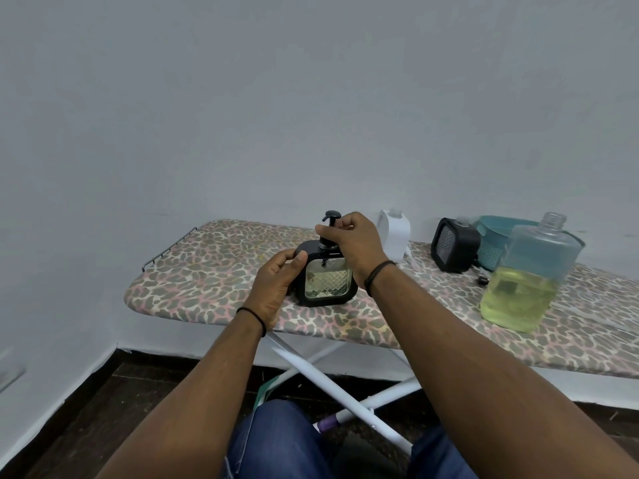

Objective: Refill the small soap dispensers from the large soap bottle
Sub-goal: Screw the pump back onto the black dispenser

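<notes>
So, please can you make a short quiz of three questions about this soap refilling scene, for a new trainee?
1. True or false: the large soap bottle stands with its cap off.
2. Which hand holds the body of the black dispenser? A) left hand B) right hand C) neither
3. Fill in: the right hand's fingers pinch the dispenser's ____.

Key
1. True; the threaded neck is open.
2. A; it grips the dispenser's left side on the ironing board.
3. Pump, at its stem below the head.
</notes>
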